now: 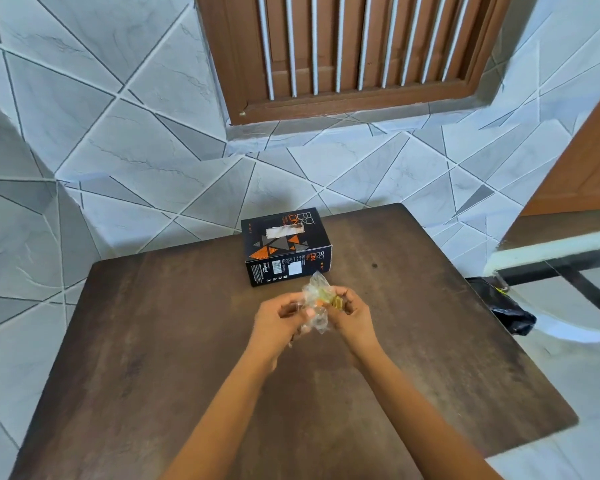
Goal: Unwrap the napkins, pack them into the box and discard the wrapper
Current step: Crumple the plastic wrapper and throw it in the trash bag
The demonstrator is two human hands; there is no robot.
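Observation:
A black box point(286, 245) with orange triangles stands closed on the far part of the brown table point(153, 341), white napkin showing in its top slot. Just in front of it, above the table's middle, a crumpled clear plastic wrapper point(315, 296) is bunched between both hands. My left hand point(279, 320) grips the wrapper's left side. My right hand point(352, 315) grips its right side, fingers curled over orange and yellow print. No loose napkins are visible outside the box.
A black plastic bag point(506, 310) hangs beside the table's right edge. Behind it is a white frame point(551, 251). A tiled wall and a barred wooden window point(354, 53) rise behind the table. Tiled floor lies to the left.

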